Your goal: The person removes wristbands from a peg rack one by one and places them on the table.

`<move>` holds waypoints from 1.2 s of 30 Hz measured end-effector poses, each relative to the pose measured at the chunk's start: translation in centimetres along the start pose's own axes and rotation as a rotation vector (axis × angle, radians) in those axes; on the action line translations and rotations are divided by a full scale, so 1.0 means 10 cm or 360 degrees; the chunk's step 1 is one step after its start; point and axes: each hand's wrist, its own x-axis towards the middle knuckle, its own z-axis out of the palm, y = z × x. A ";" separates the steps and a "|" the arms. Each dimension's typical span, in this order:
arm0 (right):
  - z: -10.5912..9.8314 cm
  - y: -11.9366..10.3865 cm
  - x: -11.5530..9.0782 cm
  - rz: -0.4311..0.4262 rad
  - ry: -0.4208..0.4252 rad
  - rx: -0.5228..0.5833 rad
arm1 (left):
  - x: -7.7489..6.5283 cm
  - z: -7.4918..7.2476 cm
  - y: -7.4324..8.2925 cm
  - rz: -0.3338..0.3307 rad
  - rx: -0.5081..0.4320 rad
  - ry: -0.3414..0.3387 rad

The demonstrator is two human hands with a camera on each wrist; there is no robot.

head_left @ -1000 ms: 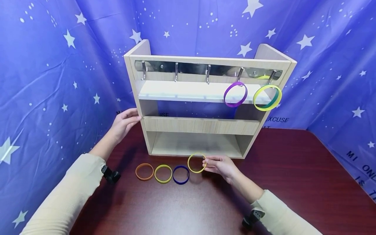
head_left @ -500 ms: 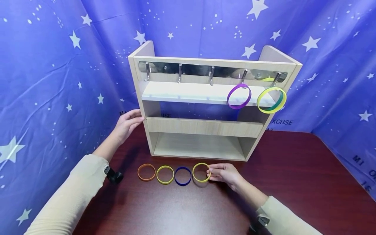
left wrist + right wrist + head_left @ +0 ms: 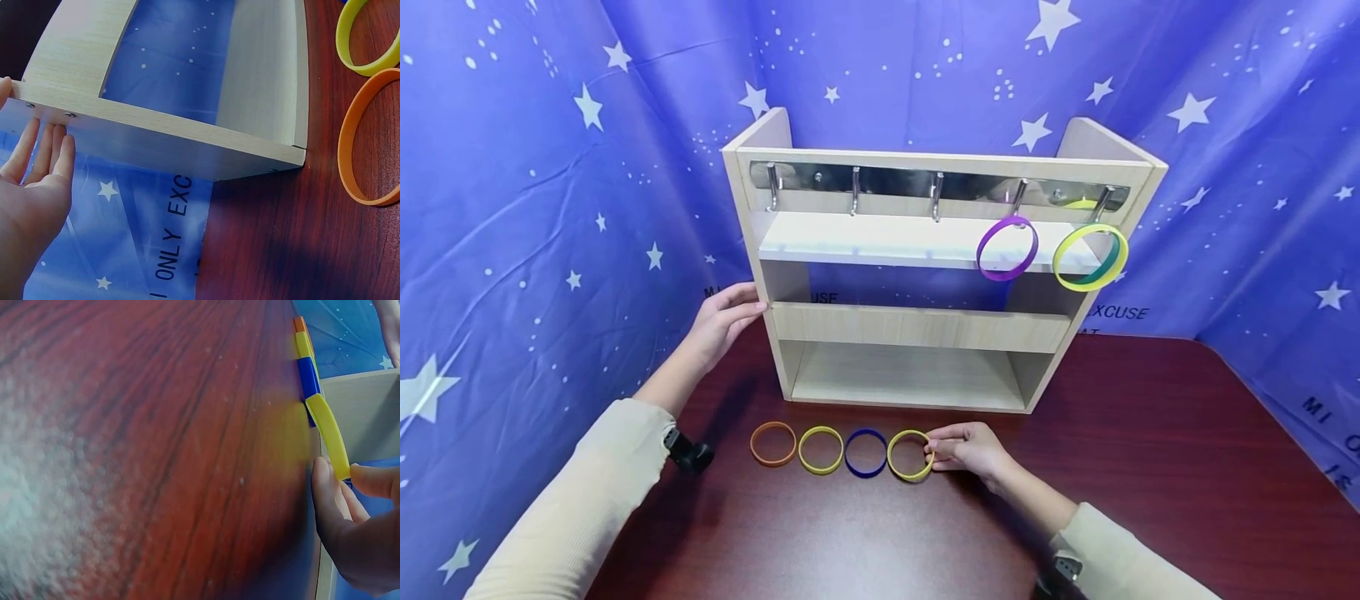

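My right hand (image 3: 973, 452) pinches a yellow silicone wristband (image 3: 912, 478) by its right side, low over the table. In the right wrist view this yellow band (image 3: 331, 434) tilts, its near end between thumb and fingers, its far end by the blue one. To its left lie a blue wristband (image 3: 865, 475), another yellow wristband (image 3: 820, 472) and an orange wristband (image 3: 773, 464), in a row. My left hand (image 3: 718, 321) touches the left side of a wooden shelf (image 3: 921, 327); the left wrist view shows extended fingers (image 3: 45, 150) against its outer panel.
A metal hook rail (image 3: 895, 179) runs along the shelf's top. A purple wristband (image 3: 1000, 276) hangs near its right end; a yellow band (image 3: 1078, 287) and a green band (image 3: 1105, 271) share the rightmost hook. A starry blue curtain (image 3: 880, 92) stands behind the dark red table (image 3: 1150, 433).
My right hand has lowered the yellow wristband toward the table, to the right of the blue one. The left hand keeps its place on the shelf. The head view has shifted slightly.
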 end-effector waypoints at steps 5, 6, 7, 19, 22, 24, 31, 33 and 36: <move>0.01 -0.01 -0.01 -0.0006 0.0039 -0.0065 | 0.00 0.00 0.00 0.0016 -0.0007 -0.0010; 0.01 -0.02 -0.01 -0.0007 0.0040 -0.0087 | 0.00 0.00 0.00 0.0019 -0.0002 -0.0011; 0.00 -0.02 -0.02 -0.0011 0.0044 -0.0113 | -0.01 0.00 0.00 0.0022 0.0001 -0.0011; -0.19 -0.20 -0.05 -0.0114 0.0014 -0.0379 | -0.04 -0.01 -0.02 0.0003 0.0011 -0.0001; -0.24 -0.26 -0.05 -0.0142 0.0006 -0.0375 | -0.04 0.00 -0.01 0.0006 0.0019 -0.0001; -0.28 -0.29 -0.05 -0.0165 0.0002 -0.0369 | -0.03 0.00 0.00 0.0007 0.0019 0.0002; -0.39 -0.42 -0.09 -0.0227 0.0072 -0.0430 | -0.02 0.01 0.01 0.0018 -0.0023 0.0000; -0.42 -0.46 -0.10 -0.0242 0.0095 -0.0446 | -0.02 0.01 0.01 0.0018 -0.0026 -0.0005; -0.45 -0.53 -0.13 -0.0245 0.0135 -0.0445 | -0.02 0.01 0.01 0.0016 -0.0035 -0.0006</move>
